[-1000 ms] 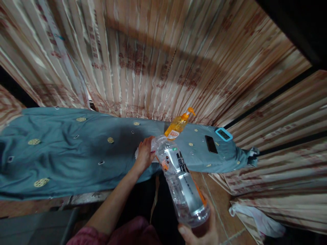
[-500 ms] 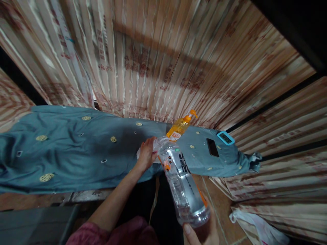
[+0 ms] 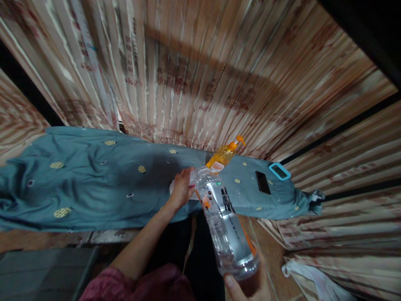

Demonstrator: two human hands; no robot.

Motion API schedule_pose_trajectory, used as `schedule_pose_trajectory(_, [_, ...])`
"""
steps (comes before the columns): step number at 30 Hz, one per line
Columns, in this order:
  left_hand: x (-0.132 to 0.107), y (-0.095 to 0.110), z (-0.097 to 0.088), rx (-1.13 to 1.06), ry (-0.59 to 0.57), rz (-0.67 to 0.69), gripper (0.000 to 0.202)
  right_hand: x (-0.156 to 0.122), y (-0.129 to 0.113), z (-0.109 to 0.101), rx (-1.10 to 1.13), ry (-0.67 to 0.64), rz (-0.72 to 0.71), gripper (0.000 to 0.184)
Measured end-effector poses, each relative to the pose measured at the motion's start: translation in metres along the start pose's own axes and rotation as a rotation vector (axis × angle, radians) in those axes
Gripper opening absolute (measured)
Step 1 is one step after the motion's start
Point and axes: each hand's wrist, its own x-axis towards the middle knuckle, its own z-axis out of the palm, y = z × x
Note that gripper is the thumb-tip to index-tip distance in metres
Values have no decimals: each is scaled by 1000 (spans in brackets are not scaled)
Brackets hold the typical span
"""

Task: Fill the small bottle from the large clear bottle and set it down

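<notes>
Two hands at a big clear bottle, tilted mid-view, neck toward 11 o'clock: right hand clasping the base at 5 o'clock, left hand curled by the neck end, can't tell exactly what its fingers pinch. Orange pump bottle just beyond at 12 o'clock on teal cloth; phone and blue-rimmed digital display near 2 o'clock.

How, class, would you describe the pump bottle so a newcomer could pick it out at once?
Find the long teal cloth in front of the striped curtain. Toward the cloth's far edge, just beyond the top of the large clear bottle, is the pump bottle. Its yellow-orange body and orange spout set it apart from that clear bottle.
</notes>
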Motion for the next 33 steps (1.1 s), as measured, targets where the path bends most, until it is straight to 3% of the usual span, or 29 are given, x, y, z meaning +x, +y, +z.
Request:
schedule_pose_trajectory(10, [0,4,-5,9,-27,-6,62,1,20,-8,45,-83,-45,85])
schedule_pose_trajectory(19, [0,5,-4,31,-35,-20,64,1,11,-7,45,-62,-34,87])
schedule_pose_trajectory(33, [0,4,1,2,12,-13,67,0,-1,-4,-9,-77,-51,73])
